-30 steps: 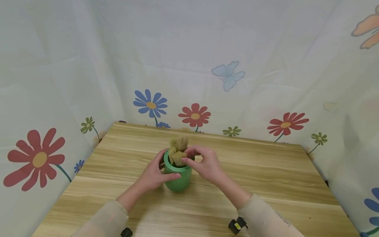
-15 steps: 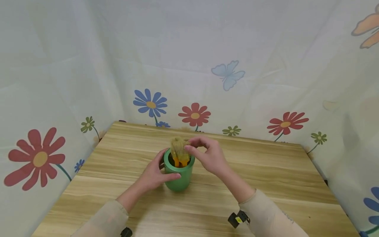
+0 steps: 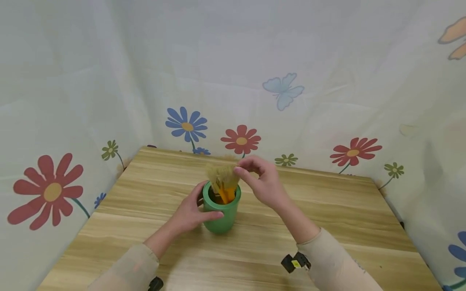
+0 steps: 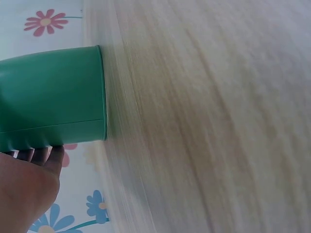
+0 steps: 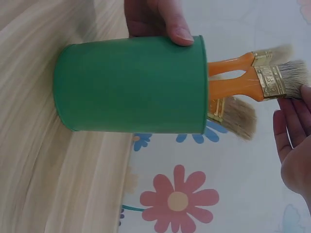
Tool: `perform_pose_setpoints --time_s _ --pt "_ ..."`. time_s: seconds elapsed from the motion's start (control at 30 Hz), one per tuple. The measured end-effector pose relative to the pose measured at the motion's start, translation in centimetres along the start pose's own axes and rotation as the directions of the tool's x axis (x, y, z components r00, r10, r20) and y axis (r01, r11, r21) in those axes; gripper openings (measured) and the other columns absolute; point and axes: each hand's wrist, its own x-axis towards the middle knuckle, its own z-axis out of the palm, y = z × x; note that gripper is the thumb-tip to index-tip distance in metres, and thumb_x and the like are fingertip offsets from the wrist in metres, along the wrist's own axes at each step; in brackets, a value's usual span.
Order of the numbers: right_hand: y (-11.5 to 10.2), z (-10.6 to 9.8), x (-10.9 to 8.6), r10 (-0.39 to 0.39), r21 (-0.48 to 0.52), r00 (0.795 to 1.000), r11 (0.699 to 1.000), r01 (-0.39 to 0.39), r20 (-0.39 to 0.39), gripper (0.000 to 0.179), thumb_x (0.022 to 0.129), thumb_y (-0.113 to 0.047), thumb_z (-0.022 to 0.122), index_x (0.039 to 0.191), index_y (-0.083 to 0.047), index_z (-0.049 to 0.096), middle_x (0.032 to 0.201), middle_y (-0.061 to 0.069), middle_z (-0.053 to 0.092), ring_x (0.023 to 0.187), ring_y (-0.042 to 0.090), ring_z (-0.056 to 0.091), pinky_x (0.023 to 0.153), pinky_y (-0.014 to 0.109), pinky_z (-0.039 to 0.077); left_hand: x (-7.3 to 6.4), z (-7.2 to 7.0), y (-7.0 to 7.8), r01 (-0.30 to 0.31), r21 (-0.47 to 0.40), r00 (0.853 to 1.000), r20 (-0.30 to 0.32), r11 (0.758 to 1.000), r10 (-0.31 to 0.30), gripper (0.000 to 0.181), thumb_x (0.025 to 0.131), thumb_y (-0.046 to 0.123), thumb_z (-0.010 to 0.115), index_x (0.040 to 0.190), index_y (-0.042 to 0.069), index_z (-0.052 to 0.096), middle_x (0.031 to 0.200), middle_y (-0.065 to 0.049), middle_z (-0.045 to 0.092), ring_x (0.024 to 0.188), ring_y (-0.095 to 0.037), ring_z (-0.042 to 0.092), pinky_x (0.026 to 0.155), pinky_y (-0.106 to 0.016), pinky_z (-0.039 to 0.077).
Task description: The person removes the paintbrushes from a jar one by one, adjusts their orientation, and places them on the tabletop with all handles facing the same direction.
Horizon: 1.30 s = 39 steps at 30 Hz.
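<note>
A green cylindrical pot (image 3: 220,222) stands upright on the table, with paintbrushes bristle-end up in it. My left hand (image 3: 191,209) grips its side near the rim, thumb in front; the left wrist view shows fingers (image 4: 56,158) against the pot's wall. Above the rim, my right hand (image 3: 263,184) pinches the bristles of a paintbrush (image 5: 269,81) with an orange handle and gold-coloured ferrule. That brush's lower handle is hidden inside the pot. Beside it a second brush (image 5: 261,58) stands about as high. A third brush (image 5: 239,116) leans lower at the rim.
The wood-grain table (image 3: 327,226) extends on all sides of the pot. Behind it hangs a pale cloth (image 3: 233,52) printed with flowers and butterflies. Dark wrist devices (image 3: 295,262) sit beneath both sleeves.
My right hand has risen and moved slightly right, drawing the pinched paintbrush upward; orange handles now show above the rim. My left hand keeps its grip on the pot.
</note>
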Motion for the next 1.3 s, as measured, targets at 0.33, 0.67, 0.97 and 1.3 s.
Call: perform_pose_setpoints --time_s 0.33,0.67,0.97,1.3 --pt "0.0 0.2 0.3 -0.035 -0.061 0.999 0.998 0.033 -0.023 0.008 0.098 0.002 0.074 0.105 -0.002 0.073 0.098 0.008 0.074 0.095 0.019 0.074 0.09 0.03 0.062 0.1 0.1 -0.1 0.01 -0.013 1.0 0.01 1.0 -0.01 0.098 0.085 0.037 0.093 0.164 0.026 0.036 0.163 -0.003 0.047 0.151 -0.034 0.044 0.126 -0.061 0.034" --pt "-0.7 -0.2 1.1 -0.062 -0.023 0.997 0.998 0.06 -0.056 0.009 0.097 0.006 0.074 0.105 0.001 0.073 0.095 0.011 0.074 0.091 0.019 0.073 0.089 0.031 0.062 0.1 0.0 -0.1 0.017 -0.016 1.0 0.012 1.0 -0.016 0.099 0.085 0.037 0.094 0.164 0.028 0.035 0.163 -0.002 0.046 0.151 -0.033 0.044 0.125 -0.062 0.034" --pt "-1.6 -0.6 2.2 -0.085 -0.012 0.996 0.996 0.085 -0.041 0.01 0.097 0.007 0.073 0.106 0.003 0.073 0.098 0.013 0.074 0.09 0.017 0.071 0.09 0.028 0.061 0.2 -0.1 -0.2 -0.001 -0.019 1.0 0.015 1.0 0.001 0.099 0.084 0.036 0.094 0.164 0.029 0.036 0.161 0.0 0.048 0.149 -0.031 0.047 0.125 -0.061 0.035" --pt "-3.2 -1.1 3.8 -0.275 -0.166 0.961 0.95 0.266 -0.037 0.014 0.094 0.005 0.078 0.106 -0.001 0.073 0.096 0.01 0.075 0.089 0.02 0.072 0.086 0.028 0.061 0.2 -0.1 -0.1 0.013 -0.014 1.0 0.015 1.0 -0.013 0.099 0.083 0.036 0.095 0.163 0.029 0.037 0.161 0.0 0.049 0.15 -0.032 0.046 0.125 -0.06 0.035"
